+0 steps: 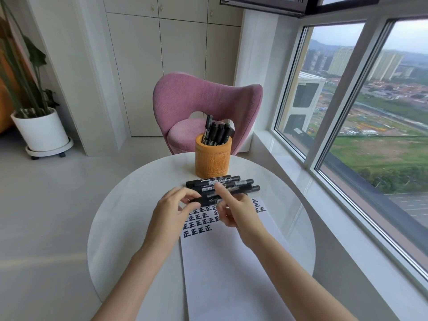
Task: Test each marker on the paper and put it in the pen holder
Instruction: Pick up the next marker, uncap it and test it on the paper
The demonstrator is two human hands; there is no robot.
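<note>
While both hands reach over the far end of the paper (228, 269), a row of black markers (231, 184) lies side by side on the round tabletop (120, 228), between the paper and the holder (213, 162). Near the tabletop's far edge, the orange holder stands upright with several markers in it. The left hand (170, 215) has its fingertips on the nearest marker, thumb below it; whether it truly grips cannot be told. The right hand (236, 210) is loosely spread, forefinger stretched over the row, grasping nothing. Rows of black written characters (199, 222) fill the paper's far end.
</note>
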